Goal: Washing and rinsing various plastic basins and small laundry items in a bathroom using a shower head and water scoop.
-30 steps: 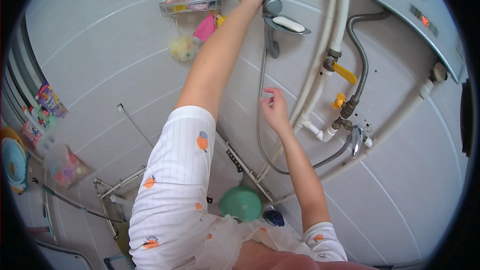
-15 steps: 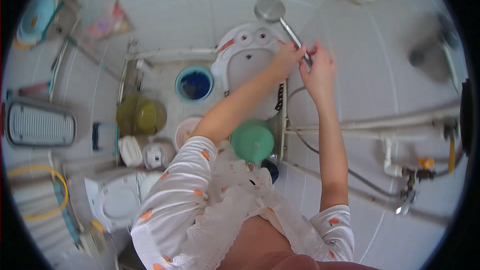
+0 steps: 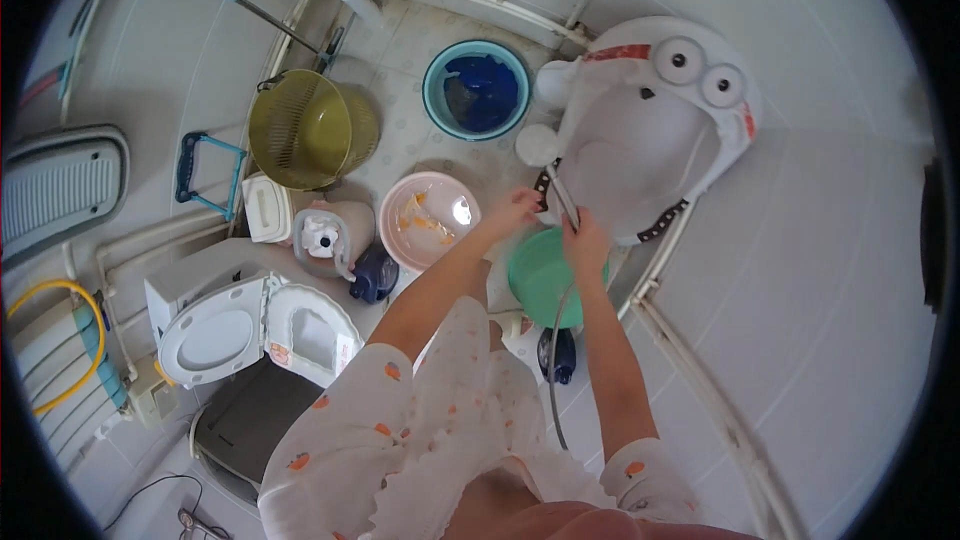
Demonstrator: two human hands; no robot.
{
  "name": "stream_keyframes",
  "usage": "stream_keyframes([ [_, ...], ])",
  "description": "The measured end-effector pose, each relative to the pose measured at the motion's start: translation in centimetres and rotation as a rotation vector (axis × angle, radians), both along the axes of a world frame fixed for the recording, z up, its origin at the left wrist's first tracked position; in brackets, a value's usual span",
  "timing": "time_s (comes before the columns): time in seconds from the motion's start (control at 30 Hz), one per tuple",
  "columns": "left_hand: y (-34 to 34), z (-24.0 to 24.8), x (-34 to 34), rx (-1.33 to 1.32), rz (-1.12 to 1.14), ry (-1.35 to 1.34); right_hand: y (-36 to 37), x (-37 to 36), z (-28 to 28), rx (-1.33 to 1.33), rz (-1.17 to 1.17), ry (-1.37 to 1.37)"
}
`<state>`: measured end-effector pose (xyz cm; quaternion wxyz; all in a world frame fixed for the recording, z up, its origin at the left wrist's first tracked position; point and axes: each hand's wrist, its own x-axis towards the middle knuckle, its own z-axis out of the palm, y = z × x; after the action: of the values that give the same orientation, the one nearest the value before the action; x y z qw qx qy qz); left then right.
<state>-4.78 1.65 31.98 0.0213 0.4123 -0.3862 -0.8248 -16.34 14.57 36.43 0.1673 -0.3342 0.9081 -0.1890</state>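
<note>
A silver shower head [image 3: 537, 145] with a slim handle hangs in front of me, its round face turned toward the far left. My right hand [image 3: 586, 238] is wrapped around the lower handle, above a green basin [image 3: 541, 280]. From that grip a grey hose [image 3: 556, 380] trails down toward me. Just left of the handle is my left hand [image 3: 510, 212], apart from it, its fingers stretched out and slightly blurred. A white cartoon-shaped urinal [image 3: 640, 155] with two round eyes stands beyond the shower head.
A blue basin [image 3: 428, 90] holds dark blue cloth in water. Left of my arms are a pink basin [image 3: 388, 230], an olive basket [image 3: 270, 135] and an open-lidded toilet [image 3: 215, 335]. White pipes [image 3: 690, 370] run along the right wall. Dark blue slippers [image 3: 563, 355] lie by my feet.
The shower head has come down and toward me, from high against the wall to just above the basins. My left hand has left the handle. My view has tilted lower and turned left.
</note>
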Motion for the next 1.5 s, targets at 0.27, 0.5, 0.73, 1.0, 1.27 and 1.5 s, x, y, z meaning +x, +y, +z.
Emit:
stream_keyframes([
  [0.27, -12.8, -22.7, 3.7, -1.081, -0.426, -0.618, -3.3, 0.9, -13.1, 0.082, -0.039, -0.301],
  [0.5, -21.5, -35.7, 0.3, -1.162, -0.463, -0.883, -3.1, 0.5, -19.9, 0.079, -0.032, -0.289],
  [0.73, -24.4, -41.2, -1.5, -0.982, -0.683, -1.123, -2.5, -0.9, -23.5, 0.102, 0.050, -0.178],
  [1.0, -25.4, -40.0, 2.9, -1.360, -0.400, -0.673, -1.8, 1.0, -22.7, 0.045, -0.151, -0.230],
  [1.27, -16.9, -27.0, 3.0, -1.119, 0.128, -0.409, 2.0, 4.3, -17.5, 0.044, -0.277, -0.230],
  [1.5, -3.0, -16.0, 5.4, -1.303, -0.061, 0.018, 11.0, 7.7, -11.8, -0.059, -0.386, -0.180],
])
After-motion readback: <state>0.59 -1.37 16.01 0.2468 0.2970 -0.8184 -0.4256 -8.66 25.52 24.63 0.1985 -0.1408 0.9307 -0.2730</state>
